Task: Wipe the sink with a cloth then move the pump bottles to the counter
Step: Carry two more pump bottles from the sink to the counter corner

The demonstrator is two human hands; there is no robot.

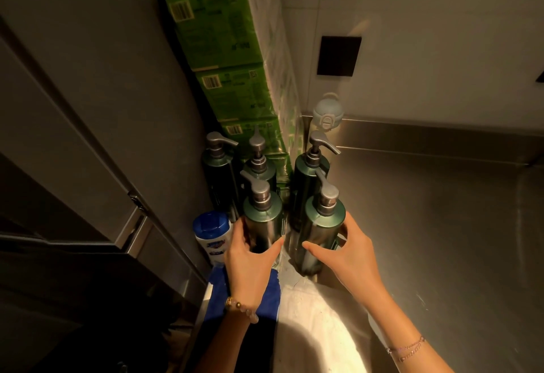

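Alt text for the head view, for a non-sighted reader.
The left hand grips one dark green, grey-topped pump bottle, the right hand a second pump bottle, with three more behind. A blue cloth lies under the left wrist.

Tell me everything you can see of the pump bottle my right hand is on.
The front right pump bottle is a tall, dark green cylinder with a glossy, metallic-looking skin and a grey pump top, its nozzle pointing away from the camera. It stands upright at the steel sink's left end, just in front of another pump bottle and beside the front left pump bottle. The right hand wraps its lower body, thumb on the left, fingers on the right. Its base is in shadow.
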